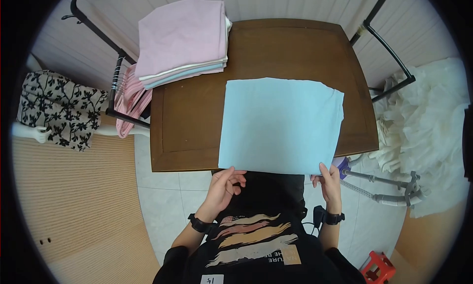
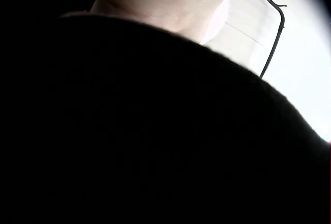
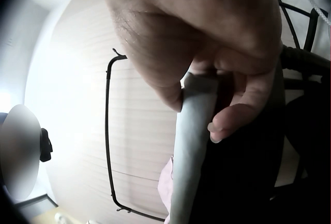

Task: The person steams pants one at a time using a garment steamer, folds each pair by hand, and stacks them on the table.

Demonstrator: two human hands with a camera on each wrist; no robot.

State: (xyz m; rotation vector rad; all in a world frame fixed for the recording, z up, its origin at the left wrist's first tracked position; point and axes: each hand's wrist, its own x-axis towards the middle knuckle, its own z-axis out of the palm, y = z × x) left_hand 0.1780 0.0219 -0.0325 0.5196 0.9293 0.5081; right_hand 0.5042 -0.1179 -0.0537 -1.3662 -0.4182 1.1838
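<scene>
A light blue folded cloth (image 1: 281, 126) lies flat on the brown wooden table, its near edge reaching the table's front edge. At the near left corner of the cloth, my left hand (image 1: 224, 188) has its thumb on the edge and its other fingers curled below. My right hand (image 1: 329, 185) pinches the near right corner, thumb on top. Seen close in the right wrist view, the cloth's folded edge (image 3: 194, 131) runs between the thumb and fingers of the right hand (image 3: 207, 43). The left wrist view shows mostly a dark garment (image 2: 155, 120), hiding the left hand.
A stack of folded pink, white and blue cloths (image 1: 182, 37) sits at the table's (image 1: 290, 42) back left. Black rack bars (image 1: 98, 33) with pink hangers (image 1: 132, 99) stand left. To the right are white ruffled fabric (image 1: 423, 136) and a grey hose (image 1: 389, 199); a red stool (image 1: 378, 268) stands lower right.
</scene>
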